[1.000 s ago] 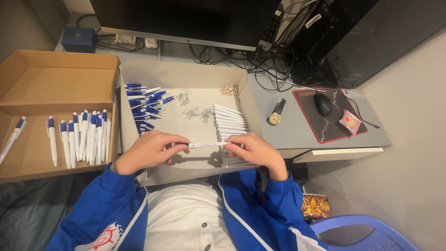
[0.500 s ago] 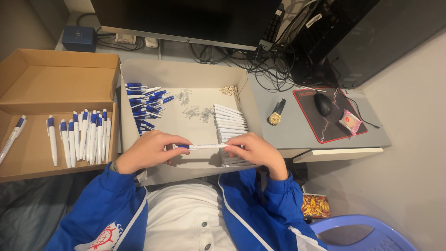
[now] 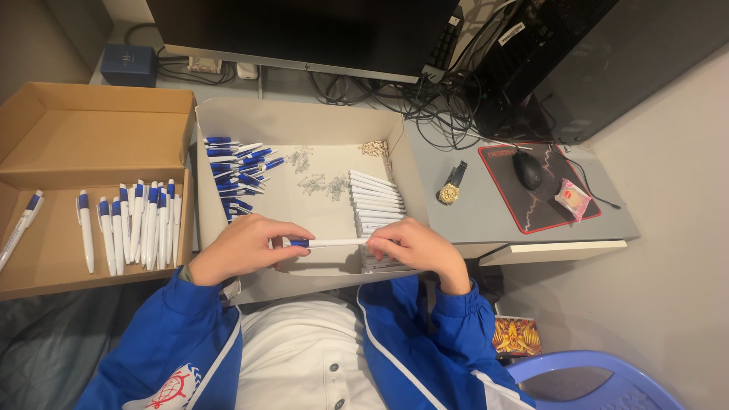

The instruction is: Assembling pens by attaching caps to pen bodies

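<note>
Both hands hold one white pen with a blue end (image 3: 330, 243) level over the near part of a white tray (image 3: 304, 121). My left hand (image 3: 241, 247) pinches the blue end. My right hand (image 3: 414, 247) grips the white barrel end. Inside the tray lie a heap of blue pen caps (image 3: 235, 171) at the left, a stack of white barrels (image 3: 377, 199) at the right, and small springs and clear parts (image 3: 319, 181) in the middle.
A brown cardboard box (image 3: 91, 129) at the left holds a row of finished white-and-blue pens (image 3: 133, 222). A wristwatch (image 3: 452, 186), a mouse (image 3: 527, 168) on a mat and a wrapped sweet (image 3: 571, 197) lie on the desk at the right. A monitor, cables and a computer case stand behind.
The pen between my hands now shows a blue end at the left hand. Both hands stay over the tray's near edge, barely moved.
</note>
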